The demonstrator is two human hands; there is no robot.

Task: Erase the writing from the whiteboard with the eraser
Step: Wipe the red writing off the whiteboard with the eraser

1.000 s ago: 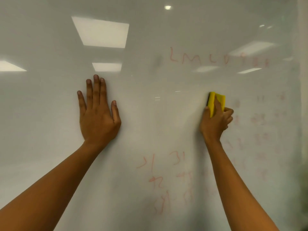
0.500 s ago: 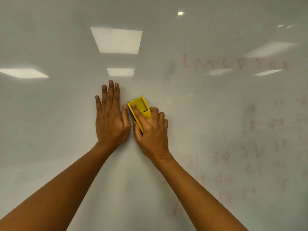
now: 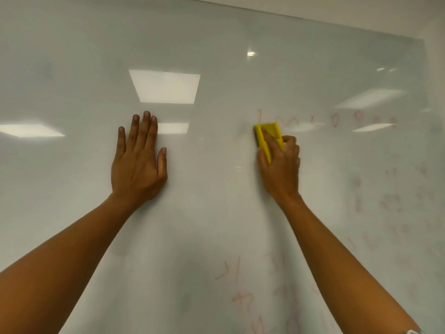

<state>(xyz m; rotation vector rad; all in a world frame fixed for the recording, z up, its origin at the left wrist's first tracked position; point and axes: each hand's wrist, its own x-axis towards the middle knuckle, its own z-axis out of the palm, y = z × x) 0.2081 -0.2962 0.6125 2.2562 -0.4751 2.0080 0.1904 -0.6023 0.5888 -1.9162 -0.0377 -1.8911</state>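
As hands [image 3: 280, 165] press, blocky yellow eraser [image 3: 268, 135], glossy whiteboard [image 3: 216, 213]

Left hand [image 3: 138, 162] flat, fingers straight; right hand [image 3: 280, 165] curled, gripping; arms outstretched.

- Setting: an office or meeting-room interior, judged from the fittings below.
- Large glossy white wall-mounted whiteboard [image 3: 72, 56] fills nearly the whole view; its upper edge meets a plain pale wall [image 3: 361, 10] at top right.
- Rectangular recessed ceiling light panels [image 3: 166, 86], of the kind set in a suspended office ceiling, show as bright reflections in the board, with a small round downlight reflection [image 3: 250, 53] beside them.
- Faint red marker writing [image 3: 334, 120], in rows of letters and numerals, covers the board's right part.
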